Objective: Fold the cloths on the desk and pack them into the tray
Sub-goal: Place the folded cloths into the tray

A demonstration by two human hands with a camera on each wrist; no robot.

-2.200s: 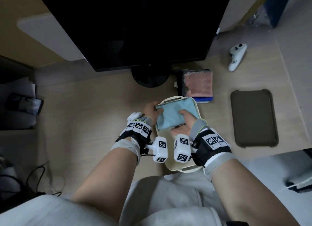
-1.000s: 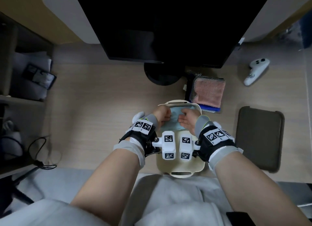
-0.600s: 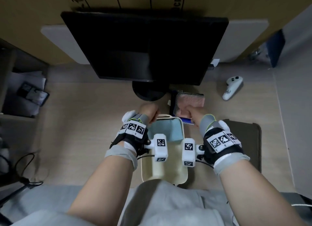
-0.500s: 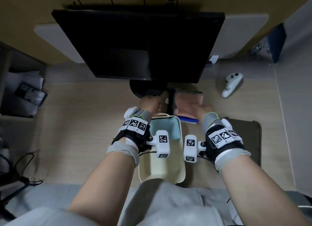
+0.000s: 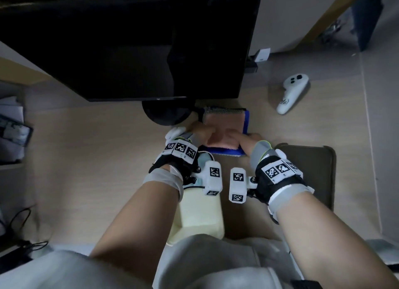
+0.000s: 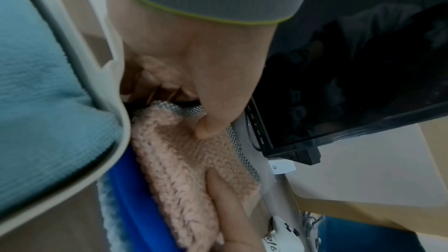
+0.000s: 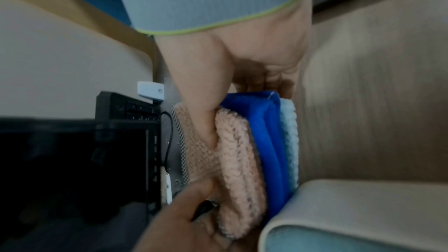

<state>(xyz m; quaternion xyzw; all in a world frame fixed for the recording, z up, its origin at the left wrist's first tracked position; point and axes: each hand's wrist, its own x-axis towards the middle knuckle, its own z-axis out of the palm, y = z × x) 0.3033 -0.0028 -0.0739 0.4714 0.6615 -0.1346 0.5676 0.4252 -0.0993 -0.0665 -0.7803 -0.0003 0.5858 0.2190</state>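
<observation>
A folded stack lies in front of the monitor foot: pink cloth (image 5: 222, 124) on top, blue cloth (image 5: 246, 121) under it, a pale blue cloth (image 7: 289, 137) at the bottom. My left hand (image 5: 200, 131) pinches the pink cloth's (image 6: 184, 160) left edge, thumb on top. My right hand (image 5: 239, 137) grips the stack's right side, thumb on the pink cloth (image 7: 237, 160) and fingers (image 7: 266, 81) curled round the blue cloth's (image 7: 264, 141) edge. The cream tray (image 5: 198, 217) lies near me with a folded teal cloth (image 6: 48, 102) at its far end, mostly hidden under my left wrist in the head view.
The black monitor (image 5: 129, 40) and its round foot (image 5: 166, 113) stand just behind the stack. A white controller (image 5: 291, 92) lies at the back right, a dark pad (image 5: 313, 174) to the right of my right wrist. A shelf with a phone (image 5: 15, 133) is at the left.
Both hands left the teal cloth in the tray and reached forward to the cloth stack; they now hold it at its left and right sides.
</observation>
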